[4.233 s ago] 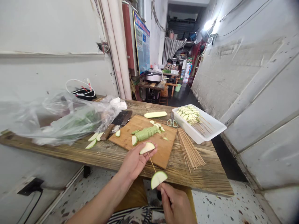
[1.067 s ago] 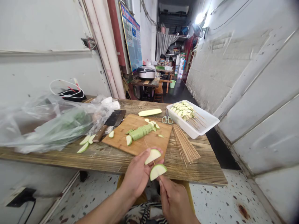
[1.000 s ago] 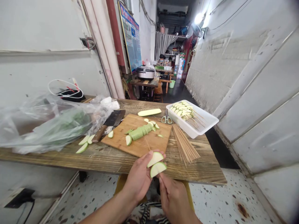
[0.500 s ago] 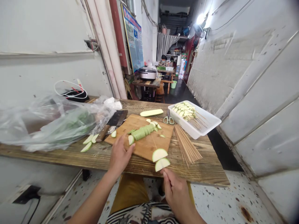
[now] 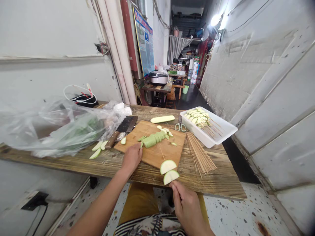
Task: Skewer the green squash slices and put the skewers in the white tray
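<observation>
Held low over the front of the table, my right hand (image 5: 188,203) grips a thin bamboo skewer (image 5: 162,153) carrying two half-round zucchini slices (image 5: 171,177). My left hand (image 5: 133,157) is at the left part of the wooden cutting board (image 5: 152,158). Its fingers pinch a zucchini slice, of which just a sliver of green edge shows. Right beside those fingers lies a row of cut zucchini (image 5: 154,139), skin side up. Small end pieces are scattered behind it. One slice (image 5: 123,140) rests alone near the board's left edge.
A cleaver (image 5: 123,127) lies left of the board, near loose slices (image 5: 95,153) and a plastic bag (image 5: 73,127). To the right are scissors (image 5: 180,127), a bundle of skewers (image 5: 200,154) and a white tray (image 5: 223,131) of skewered slices. Half a zucchini (image 5: 162,119) lies behind.
My left hand has closed its spread fingers on a slice at the near end of the row. The right hand keeps the skewer almost still. The view has shifted slightly.
</observation>
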Demonstrator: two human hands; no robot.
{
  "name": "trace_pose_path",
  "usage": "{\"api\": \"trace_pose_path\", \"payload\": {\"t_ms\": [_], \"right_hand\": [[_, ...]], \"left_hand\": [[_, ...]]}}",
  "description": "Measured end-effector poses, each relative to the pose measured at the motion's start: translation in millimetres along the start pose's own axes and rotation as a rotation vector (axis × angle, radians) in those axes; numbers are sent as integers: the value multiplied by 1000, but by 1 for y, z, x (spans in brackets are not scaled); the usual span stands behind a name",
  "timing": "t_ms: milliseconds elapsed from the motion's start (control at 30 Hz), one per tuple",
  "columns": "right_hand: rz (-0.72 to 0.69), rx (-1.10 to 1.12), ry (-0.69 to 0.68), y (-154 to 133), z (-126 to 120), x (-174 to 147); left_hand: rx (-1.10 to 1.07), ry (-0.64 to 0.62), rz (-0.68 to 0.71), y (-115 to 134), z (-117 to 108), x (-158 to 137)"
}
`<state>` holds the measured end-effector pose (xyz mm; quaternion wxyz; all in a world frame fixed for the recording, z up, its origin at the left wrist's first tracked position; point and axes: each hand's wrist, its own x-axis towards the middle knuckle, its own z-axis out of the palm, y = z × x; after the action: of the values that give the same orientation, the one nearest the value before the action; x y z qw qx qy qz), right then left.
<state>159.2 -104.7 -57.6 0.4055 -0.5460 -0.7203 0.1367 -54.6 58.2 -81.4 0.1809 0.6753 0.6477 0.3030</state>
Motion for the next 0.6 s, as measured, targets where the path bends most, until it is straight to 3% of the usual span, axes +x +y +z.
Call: {"api": "trace_pose_path", "payload": {"t_ms": [133,300,433,600], "right_hand": [[-23,15,-18,-3,1,1],[-71,3,-68,-8,4,1],[-92,13,-120,-10,5,-2],[-97,7,-144,-9,3,-5]], "left_hand": [[-712,70,-335,15,-9,-17],[-1358,-188,-569,53,-28,-38],[-1461,-183,-691,70,-34,-40],[-1462,-149,-687,70,-29,-39]]}}
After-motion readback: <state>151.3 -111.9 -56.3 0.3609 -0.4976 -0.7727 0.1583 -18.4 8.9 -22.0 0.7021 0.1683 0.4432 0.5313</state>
